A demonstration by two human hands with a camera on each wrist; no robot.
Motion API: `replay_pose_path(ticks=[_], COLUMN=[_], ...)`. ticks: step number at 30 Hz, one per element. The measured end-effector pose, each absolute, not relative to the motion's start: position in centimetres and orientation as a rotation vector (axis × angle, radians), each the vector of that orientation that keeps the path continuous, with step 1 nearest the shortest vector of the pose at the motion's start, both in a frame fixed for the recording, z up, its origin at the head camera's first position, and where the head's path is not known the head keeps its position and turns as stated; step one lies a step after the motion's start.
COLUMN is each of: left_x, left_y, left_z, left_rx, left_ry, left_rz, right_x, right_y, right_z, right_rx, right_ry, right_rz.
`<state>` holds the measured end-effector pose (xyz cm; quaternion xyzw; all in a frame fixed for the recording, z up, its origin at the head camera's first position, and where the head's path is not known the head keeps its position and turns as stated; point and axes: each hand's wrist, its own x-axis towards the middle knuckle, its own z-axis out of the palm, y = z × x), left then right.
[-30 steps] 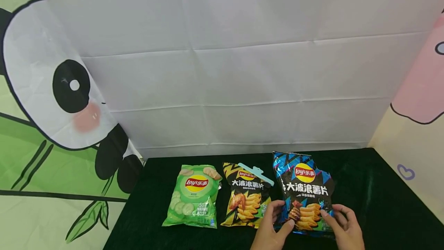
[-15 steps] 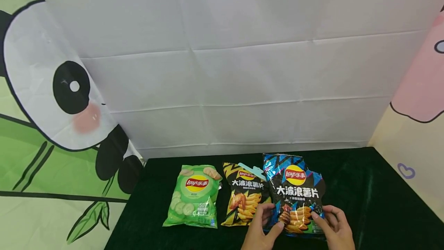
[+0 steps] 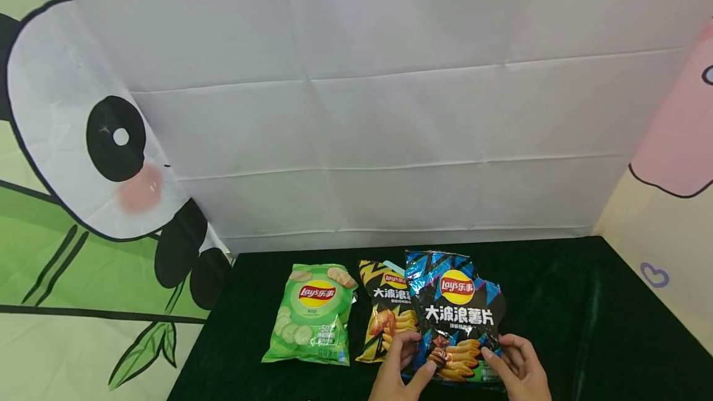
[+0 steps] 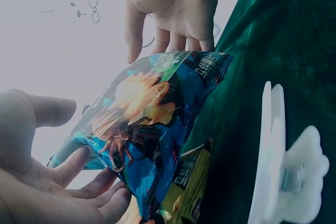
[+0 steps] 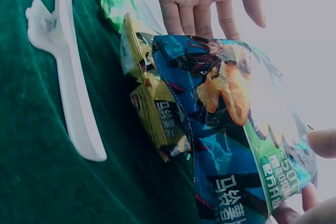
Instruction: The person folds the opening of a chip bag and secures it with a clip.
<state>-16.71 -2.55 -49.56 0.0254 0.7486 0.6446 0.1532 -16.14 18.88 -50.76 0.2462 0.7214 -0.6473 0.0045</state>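
Observation:
A blue-and-black bag of potato chips (image 3: pixel 457 317) is held upright between my two hands. On its lower left side my left hand (image 3: pixel 397 369) grips it, fingers along the edge and thumb at the front. My right hand (image 3: pixel 518 369) holds the lower right side the same way. Behind it, partly covered, is a yellow-and-black chip bag (image 3: pixel 379 320). A light blue clip (image 3: pixel 394 267) shows only its end by that bag's top. A green chip bag (image 3: pixel 310 317) is at the left, untouched.
A white bag clip (image 5: pixel 79 98) lies on the dark green cloth (image 5: pixel 47 171) in the right wrist view, in front of the bags. A white sheet (image 3: pixel 390 110) hangs behind the table, with printed cartoon panels on both sides.
Both hands have carried the blue-and-black chip bag to the left. It now covers much of the yellow bag and most of the light blue clip. The green bag has stayed put.

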Motion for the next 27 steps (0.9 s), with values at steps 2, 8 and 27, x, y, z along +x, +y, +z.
replay_pose_path(ticks=[2, 8, 27], left_x=[-16.6, -16.3, -15.6], left_y=[-2.9, -3.9, -5.8], left_z=[-49.5, -49.5, -49.6], left_rx=[0.066, 0.056, -0.042], left_ry=[2.156, 2.163, 2.106], left_rz=[1.843, 1.845, 1.917], right_x=[-16.0, -15.7, -15.1], right_y=[18.6, 17.6, 15.5], right_z=[-50.8, -51.0, -51.6], right_rx=[0.754, 0.686, 0.586], right_ry=[2.25, 2.281, 2.351], right_rz=[-2.037, -2.042, -2.039])
